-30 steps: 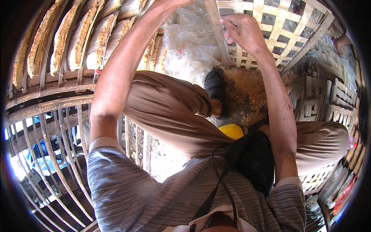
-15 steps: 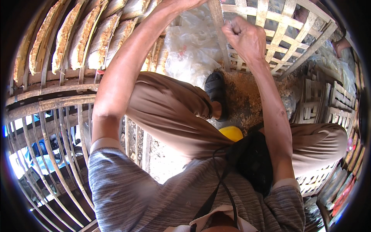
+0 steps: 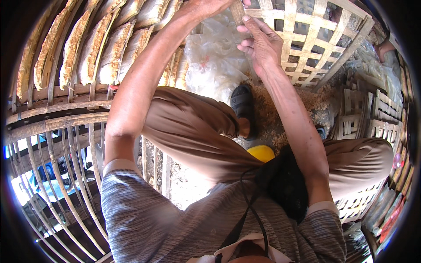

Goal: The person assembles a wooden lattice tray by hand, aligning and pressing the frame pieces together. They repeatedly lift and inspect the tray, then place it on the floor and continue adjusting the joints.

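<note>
A woven bamboo lattice panel [image 3: 313, 41] with a flat wooden edge strip [image 3: 237, 12] stands ahead of me. My left hand [image 3: 214, 6] reaches the strip's upper end at the top rim of the picture; its fingers close around it, though part of that hand is cut off. Over the same strip lies my right hand [image 3: 264, 46], a little lower. Its thumb presses on the strip and the curled fingertips show past the strip's left side. Whether a small thing is pinched there I cannot make out.
Bamboo slats carrying pale, rough-edged strips [image 3: 94, 52] lie at the upper left, above a bamboo railing [image 3: 57, 120]. Crumpled clear plastic [image 3: 215, 59] is beside my sandalled foot [image 3: 243, 107]. Sawdust-like bits cover the ground. A yellow object [image 3: 261, 153] sits between my legs; more lattice pieces [image 3: 386, 114] lean right.
My right hand has moved left onto the edge strip, and its fist has loosened, thumb and fingers now spread along it. The lattice panel has shifted slightly left.
</note>
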Motion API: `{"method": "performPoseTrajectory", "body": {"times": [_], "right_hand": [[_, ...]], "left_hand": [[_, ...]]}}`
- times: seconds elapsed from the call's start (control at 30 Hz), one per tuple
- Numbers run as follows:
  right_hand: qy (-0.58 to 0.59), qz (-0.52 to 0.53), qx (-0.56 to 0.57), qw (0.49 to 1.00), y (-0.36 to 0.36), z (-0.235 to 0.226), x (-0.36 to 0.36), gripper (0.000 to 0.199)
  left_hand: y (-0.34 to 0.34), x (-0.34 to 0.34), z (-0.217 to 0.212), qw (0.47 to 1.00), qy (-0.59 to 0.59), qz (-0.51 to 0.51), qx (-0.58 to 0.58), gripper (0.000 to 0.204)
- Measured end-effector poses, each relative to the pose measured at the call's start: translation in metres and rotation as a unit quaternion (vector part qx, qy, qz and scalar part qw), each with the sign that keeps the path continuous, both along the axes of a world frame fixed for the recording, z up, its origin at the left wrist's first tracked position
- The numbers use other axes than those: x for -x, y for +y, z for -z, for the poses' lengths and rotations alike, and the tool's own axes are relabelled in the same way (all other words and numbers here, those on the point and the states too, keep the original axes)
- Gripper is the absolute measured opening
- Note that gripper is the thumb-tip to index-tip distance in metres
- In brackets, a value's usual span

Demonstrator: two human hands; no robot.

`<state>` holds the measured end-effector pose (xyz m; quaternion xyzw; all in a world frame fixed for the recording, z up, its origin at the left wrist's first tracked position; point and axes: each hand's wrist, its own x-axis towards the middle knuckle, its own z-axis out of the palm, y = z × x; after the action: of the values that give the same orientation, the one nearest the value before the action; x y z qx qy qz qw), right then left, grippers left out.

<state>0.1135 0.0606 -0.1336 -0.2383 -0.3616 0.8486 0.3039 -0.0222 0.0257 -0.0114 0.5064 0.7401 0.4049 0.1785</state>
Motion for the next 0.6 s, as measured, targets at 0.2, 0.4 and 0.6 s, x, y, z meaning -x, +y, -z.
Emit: {"method": "performPoseTrajectory", "body": {"times": [0.2,0.4,0.6], "right_hand": [[0.027,-0.001,0.063,0.998,-0.004,0.0,0.002,0.031],[-0.037,0.059,-0.113,0.991,-0.004,-0.001,0.002,0.025],[-0.177,0.092,-0.578,0.791,0.028,0.035,-0.013,0.023]], "left_hand": [[-0.002,0.008,0.006,0.998,-0.054,0.036,-0.018,0.043],[-0.005,0.004,0.004,0.999,-0.042,0.024,-0.024,0.045],[-0.008,-0.004,-0.01,0.998,-0.014,-0.027,0.055,0.048]]}}
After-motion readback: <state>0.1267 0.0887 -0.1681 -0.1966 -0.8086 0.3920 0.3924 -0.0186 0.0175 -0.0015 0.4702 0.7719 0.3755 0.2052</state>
